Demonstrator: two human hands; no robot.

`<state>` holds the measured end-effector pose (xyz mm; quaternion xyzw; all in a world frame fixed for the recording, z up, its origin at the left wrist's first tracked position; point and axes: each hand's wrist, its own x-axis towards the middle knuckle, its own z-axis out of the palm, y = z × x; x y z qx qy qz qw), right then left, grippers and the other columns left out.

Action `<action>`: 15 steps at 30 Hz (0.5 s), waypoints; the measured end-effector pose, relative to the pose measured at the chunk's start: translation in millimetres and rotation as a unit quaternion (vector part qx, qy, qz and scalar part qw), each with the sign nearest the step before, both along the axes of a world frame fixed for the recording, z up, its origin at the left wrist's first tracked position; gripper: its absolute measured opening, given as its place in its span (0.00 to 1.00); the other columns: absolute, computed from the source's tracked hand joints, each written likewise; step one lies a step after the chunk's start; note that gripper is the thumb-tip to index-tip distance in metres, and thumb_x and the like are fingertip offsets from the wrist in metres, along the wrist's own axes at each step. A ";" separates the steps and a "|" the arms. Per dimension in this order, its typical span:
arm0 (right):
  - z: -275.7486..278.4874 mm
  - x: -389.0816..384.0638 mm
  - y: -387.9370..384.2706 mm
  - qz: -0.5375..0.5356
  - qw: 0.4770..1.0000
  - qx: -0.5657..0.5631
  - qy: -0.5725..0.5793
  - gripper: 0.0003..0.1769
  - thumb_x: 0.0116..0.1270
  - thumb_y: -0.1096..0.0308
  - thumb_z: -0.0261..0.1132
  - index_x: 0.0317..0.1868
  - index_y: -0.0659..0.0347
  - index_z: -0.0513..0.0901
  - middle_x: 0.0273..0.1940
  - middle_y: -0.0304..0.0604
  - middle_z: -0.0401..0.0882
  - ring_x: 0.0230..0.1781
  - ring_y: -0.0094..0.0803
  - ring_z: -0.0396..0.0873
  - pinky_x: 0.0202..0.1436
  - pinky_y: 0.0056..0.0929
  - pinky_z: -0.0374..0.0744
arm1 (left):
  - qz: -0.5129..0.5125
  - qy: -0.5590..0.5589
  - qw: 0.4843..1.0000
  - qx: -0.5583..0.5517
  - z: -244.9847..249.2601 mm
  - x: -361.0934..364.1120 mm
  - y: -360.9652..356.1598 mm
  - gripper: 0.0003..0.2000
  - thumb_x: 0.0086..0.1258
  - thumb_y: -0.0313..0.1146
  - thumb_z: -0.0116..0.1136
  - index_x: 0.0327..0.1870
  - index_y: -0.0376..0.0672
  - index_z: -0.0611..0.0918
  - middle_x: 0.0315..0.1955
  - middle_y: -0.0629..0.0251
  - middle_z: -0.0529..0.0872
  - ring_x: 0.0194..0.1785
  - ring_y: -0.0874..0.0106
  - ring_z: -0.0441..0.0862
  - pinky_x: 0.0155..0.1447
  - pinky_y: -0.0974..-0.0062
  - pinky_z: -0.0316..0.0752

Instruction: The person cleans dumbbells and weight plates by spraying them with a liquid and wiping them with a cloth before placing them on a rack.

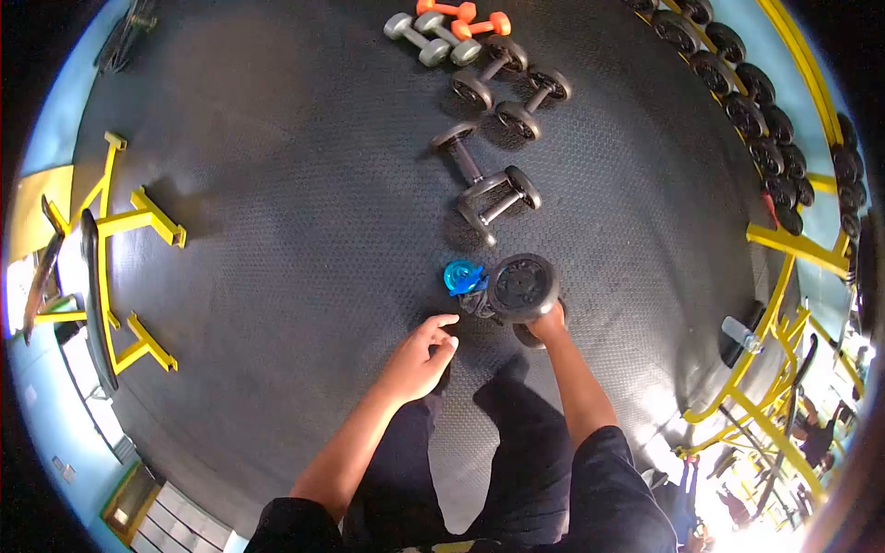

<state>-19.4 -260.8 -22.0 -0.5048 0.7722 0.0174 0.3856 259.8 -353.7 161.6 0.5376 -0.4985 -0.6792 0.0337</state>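
Note:
My right hand [550, 325] is wrapped round the handle of a black dumbbell [523, 286], whose round end faces up toward me; much of the handle is hidden. To its left, my left hand [421, 358] hangs above the floor with thumb and forefinger apart and nothing between them; the other fingers are partly curled. Just beyond it stands a blue bottle [463, 276], seen from above. A dark bundled item [477, 303], perhaps cloth, lies between the bottle and the dumbbell.
Several black dumbbells [500, 205] lie ahead on the black rubber floor [304, 230]. Farther off are grey dumbbells [417, 39] and orange dumbbells [481, 25]. A loaded dumbbell rack [784, 241] stands at right, a yellow-framed bench [103, 276] at left.

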 end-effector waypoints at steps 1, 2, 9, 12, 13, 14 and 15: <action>-9.2 5.1 15.9 -0.037 0.999 -0.008 -0.002 0.29 0.62 0.60 0.67 0.64 0.55 0.78 0.63 0.51 0.79 0.65 0.47 0.75 0.68 0.39 0.74 | -0.006 -0.002 1.000 -0.002 -3.5 -2.3 1.1 0.19 0.76 0.36 0.56 0.65 0.42 0.75 0.41 0.60 0.86 0.52 0.63 0.84 0.59 0.65 0.76; -35.1 6.4 37.9 -0.002 1.000 -0.019 0.003 0.34 0.62 0.57 0.68 0.69 0.54 0.74 0.67 0.47 0.76 0.70 0.43 0.72 0.71 0.37 0.71 | -0.033 0.003 0.999 -0.039 -6.7 -6.7 1.4 0.19 0.75 0.35 0.56 0.65 0.42 0.75 0.43 0.58 0.86 0.52 0.61 0.84 0.59 0.63 0.76; -117.8 29.9 113.4 -0.102 0.968 -0.231 -0.010 0.39 0.60 0.55 0.74 0.70 0.54 0.72 0.69 0.45 0.74 0.71 0.43 0.69 0.75 0.41 0.67 | -0.276 0.035 0.947 -0.160 -87.0 -62.9 33.4 0.22 0.74 0.33 0.56 0.67 0.41 0.70 0.52 0.51 0.84 0.57 0.53 0.82 0.63 0.58 0.74; -153.6 38.0 145.5 -0.252 0.916 -0.300 -0.087 0.36 0.62 0.57 0.73 0.68 0.58 0.73 0.66 0.47 0.75 0.69 0.40 0.72 0.74 0.44 0.68 | -0.352 -0.012 0.901 -0.252 -119.5 -75.2 43.1 0.24 0.73 0.33 0.56 0.68 0.42 0.69 0.51 0.49 0.84 0.57 0.51 0.81 0.62 0.55 0.74; -157.1 40.2 150.9 -0.323 0.875 -0.328 -0.149 0.35 0.62 0.58 0.73 0.68 0.59 0.73 0.66 0.46 0.76 0.68 0.39 0.73 0.72 0.44 0.70 | -0.369 -0.049 0.896 -0.242 -119.5 -79.2 46.6 0.25 0.73 0.34 0.56 0.70 0.42 0.68 0.52 0.49 0.84 0.58 0.50 0.81 0.63 0.55 0.73; -130.0 34.8 145.2 -0.392 0.765 -0.367 -0.355 0.29 0.71 0.60 0.66 0.69 0.59 0.72 0.66 0.46 0.76 0.66 0.38 0.75 0.70 0.44 0.75 | -0.427 -0.091 0.871 -0.225 -112.7 -86.3 44.0 0.27 0.73 0.35 0.56 0.72 0.42 0.66 0.53 0.48 0.83 0.58 0.50 0.80 0.64 0.54 0.73; -154.7 41.2 164.4 -0.403 0.760 -0.370 -0.350 0.29 0.71 0.60 0.66 0.69 0.59 0.72 0.66 0.46 0.76 0.66 0.38 0.75 0.70 0.44 0.75 | -0.482 -0.128 0.842 -0.203 -110.6 -91.7 46.1 0.28 0.73 0.36 0.56 0.73 0.42 0.65 0.55 0.47 0.82 0.59 0.49 0.80 0.64 0.54 0.73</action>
